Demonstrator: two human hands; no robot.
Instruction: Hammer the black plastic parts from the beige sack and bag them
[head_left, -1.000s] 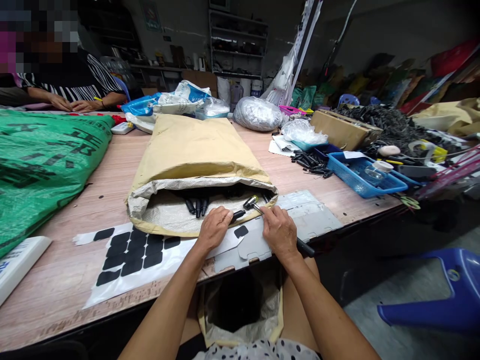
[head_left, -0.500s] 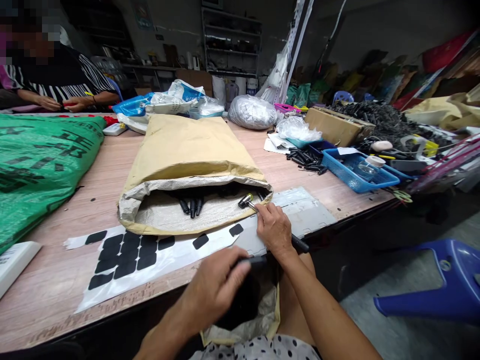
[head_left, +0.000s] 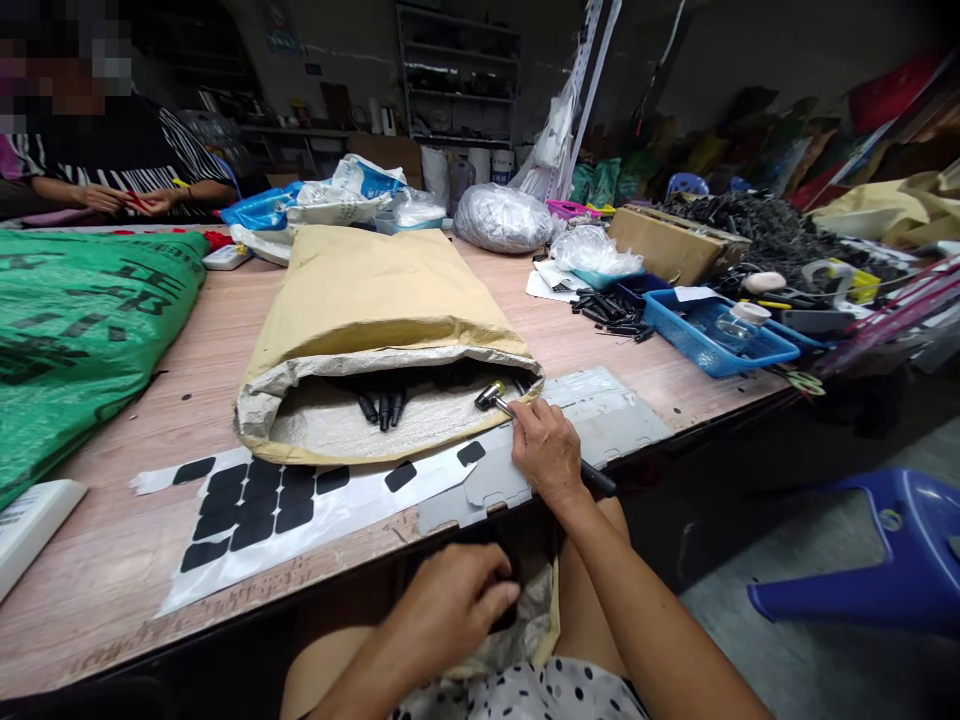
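My right hand (head_left: 549, 448) is wrapped round a small hammer (head_left: 490, 396) with a metal head, a yellow face and a black handle end showing below the palm. The hammer's head lies at the mouth of a tan woven sack (head_left: 390, 290) on the table. Several black tube-like parts (head_left: 385, 410) show inside that mouth. Over my lap, my left hand (head_left: 450, 598) hovers with thumb and fingers apart, and no object shows between them. Below it is another sack (head_left: 544, 610) with its mouth open, partly hidden by the hand.
A white sheet of black stickers (head_left: 262, 500) lies near the table edge, beside a grey board (head_left: 585, 410). A green sack (head_left: 90, 330) is at left. Black parts (head_left: 611, 312) and a blue basket (head_left: 720, 340) sit at right. A blue stool (head_left: 900, 550) stands on the floor.
My left hand has dropped from the table edge to above the lap sack, and the dark piece seen at its fingertips is no longer visible. My right hand stays put with the hammer.
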